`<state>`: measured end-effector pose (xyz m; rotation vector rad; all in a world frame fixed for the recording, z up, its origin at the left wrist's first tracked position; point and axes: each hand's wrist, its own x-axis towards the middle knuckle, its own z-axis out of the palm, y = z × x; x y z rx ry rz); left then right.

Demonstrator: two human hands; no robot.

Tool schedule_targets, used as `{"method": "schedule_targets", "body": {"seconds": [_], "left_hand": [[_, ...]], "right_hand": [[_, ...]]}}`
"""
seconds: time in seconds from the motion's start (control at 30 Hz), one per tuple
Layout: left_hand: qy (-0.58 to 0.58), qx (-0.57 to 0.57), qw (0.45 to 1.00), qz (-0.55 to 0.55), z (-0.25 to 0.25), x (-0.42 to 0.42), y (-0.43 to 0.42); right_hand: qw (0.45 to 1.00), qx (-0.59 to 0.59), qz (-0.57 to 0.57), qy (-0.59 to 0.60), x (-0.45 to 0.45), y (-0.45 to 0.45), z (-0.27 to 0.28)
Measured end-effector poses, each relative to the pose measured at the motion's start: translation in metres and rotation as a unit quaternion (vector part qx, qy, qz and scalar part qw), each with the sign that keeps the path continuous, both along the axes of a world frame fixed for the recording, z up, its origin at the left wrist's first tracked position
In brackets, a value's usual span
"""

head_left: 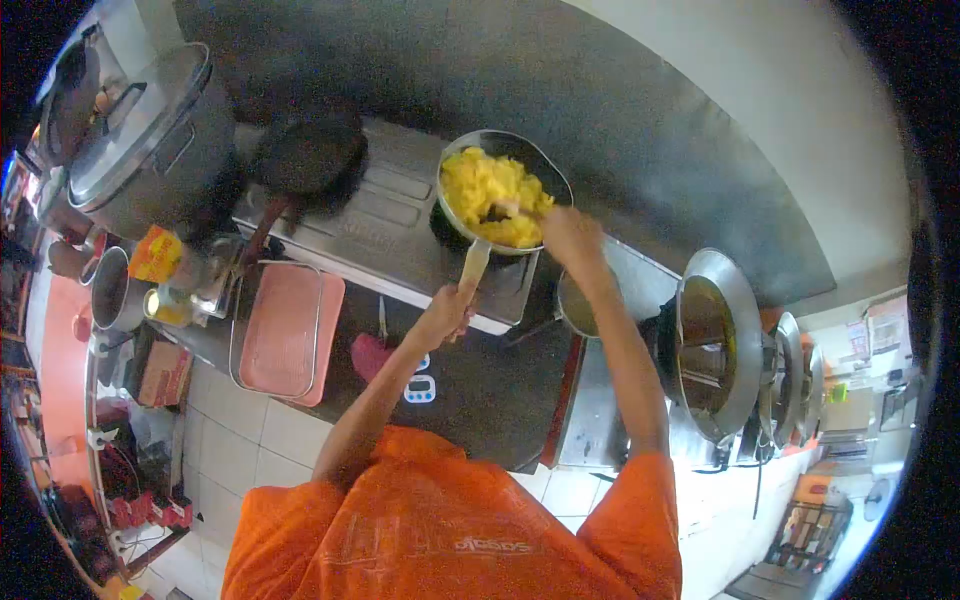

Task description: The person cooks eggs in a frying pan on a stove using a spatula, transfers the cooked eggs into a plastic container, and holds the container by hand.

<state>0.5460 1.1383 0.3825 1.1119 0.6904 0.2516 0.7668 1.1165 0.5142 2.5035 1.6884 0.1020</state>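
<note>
A frying pan (566,180) sits on the stove, tilted a little toward me, with yellow scrambled egg (490,185) heaped in it. My left hand (442,318) is closed around the pan's pale handle (475,265). Over the pan's right rim, my right hand (572,240) is closed on a stirring utensil (512,208). The utensil's pale end reaches into the egg; most of it is hidden, so its exact kind does not show.
A dark skillet (310,155) stands on the stove (385,215), left of the pan. Further left is a large lidded pot (160,150). A pink tray with a wire rack (290,335) and a timer (420,389) lie nearer me. Large woks (745,345) stand right.
</note>
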Motion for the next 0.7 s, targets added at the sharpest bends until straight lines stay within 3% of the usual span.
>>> {"method": "schedule_targets", "body": {"seconds": [0.13,0.23,0.27,0.37,0.53,0.63,0.67,0.7], "left_hand": [[0.005,-0.007,1.000,0.016,0.007,0.001,-0.001],[-0.097,-0.155,0.983,0.015,-0.014,0.005,0.002],[-0.101,-0.238,0.966,-0.006,0.001,-0.001,0.006],[-0.170,-0.311,0.934,-0.037,-0.023,0.004,0.006],[-0.124,-0.176,0.976,0.043,-0.022,0.008,-0.006],[-0.112,-0.146,0.981,0.053,-0.019,0.006,-0.005],[-0.102,-0.141,0.983,0.056,-0.016,0.006,-0.003],[-0.103,-0.137,0.984,0.051,-0.012,0.006,-0.002]], "right_hand": [[0.998,0.017,-0.056,-0.016,-0.001,0.025,0.024],[0.997,0.031,-0.034,-0.061,-0.025,0.007,0.060],[0.997,0.026,-0.037,-0.055,-0.046,-0.001,0.078],[0.999,-0.026,-0.032,-0.001,-0.082,-0.002,0.074],[0.995,-0.037,-0.029,0.087,-0.046,0.025,-0.020],[0.994,-0.108,0.003,-0.021,-0.022,0.029,0.006],[0.993,-0.054,-0.079,0.063,-0.044,0.019,0.041],[0.993,-0.044,-0.067,0.084,-0.038,0.011,0.051]]}}
